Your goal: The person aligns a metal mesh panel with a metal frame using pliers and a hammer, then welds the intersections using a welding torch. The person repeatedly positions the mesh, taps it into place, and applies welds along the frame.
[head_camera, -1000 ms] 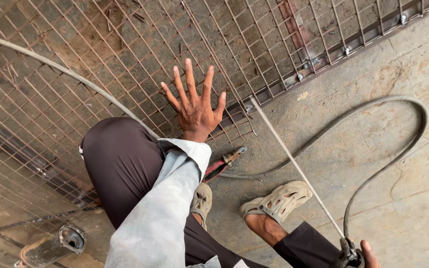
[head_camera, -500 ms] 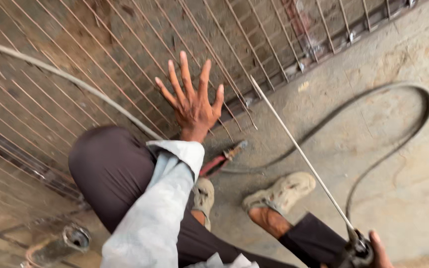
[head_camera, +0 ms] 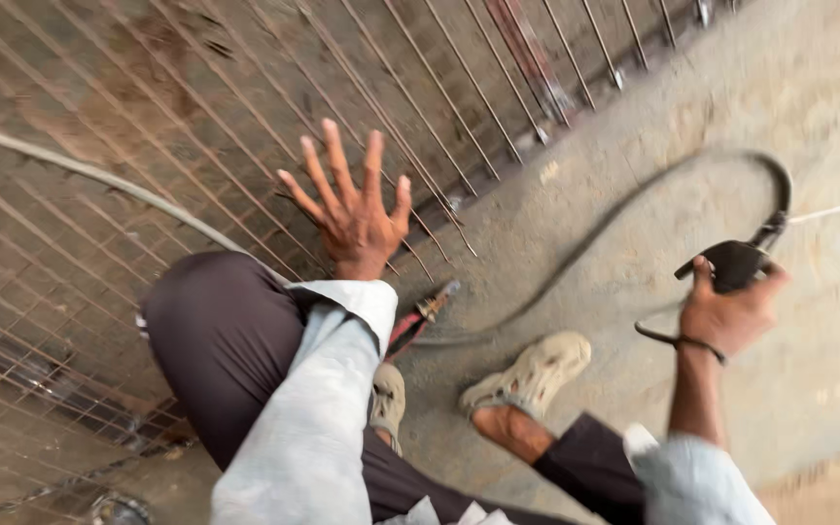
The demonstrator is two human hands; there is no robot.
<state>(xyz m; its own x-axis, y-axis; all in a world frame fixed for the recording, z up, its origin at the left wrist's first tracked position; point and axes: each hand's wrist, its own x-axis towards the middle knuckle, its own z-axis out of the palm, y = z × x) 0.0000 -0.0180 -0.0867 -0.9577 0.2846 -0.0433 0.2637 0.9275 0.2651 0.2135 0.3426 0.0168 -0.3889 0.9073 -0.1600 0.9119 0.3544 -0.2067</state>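
My left hand (head_camera: 350, 208) is spread flat, fingers apart, pressed on a wire mesh panel (head_camera: 148, 126) lying on the concrete floor. My right hand (head_camera: 728, 313) is raised at the right and grips a dark welding electrode holder (head_camera: 731, 262). A thin pale rod (head_camera: 838, 208) sticks out of the holder toward the right edge. A dark cable (head_camera: 624, 209) loops from the holder across the floor. I squat with one dark-trousered knee (head_camera: 216, 340) over the mesh.
A red-handled tool (head_camera: 420, 316) lies on the floor by my left sandal (head_camera: 388, 401). My right sandal (head_camera: 529, 374) rests on the concrete (head_camera: 828, 408). A pale hose (head_camera: 99, 175) curves over the mesh. Metal bars (head_camera: 537, 68) run along the mesh's far edge.
My right hand has lifted the electrode holder from the lower right corner up to mid-right, swinging the rod off the mesh. My left hand stays spread on the mesh. The view has shifted left.
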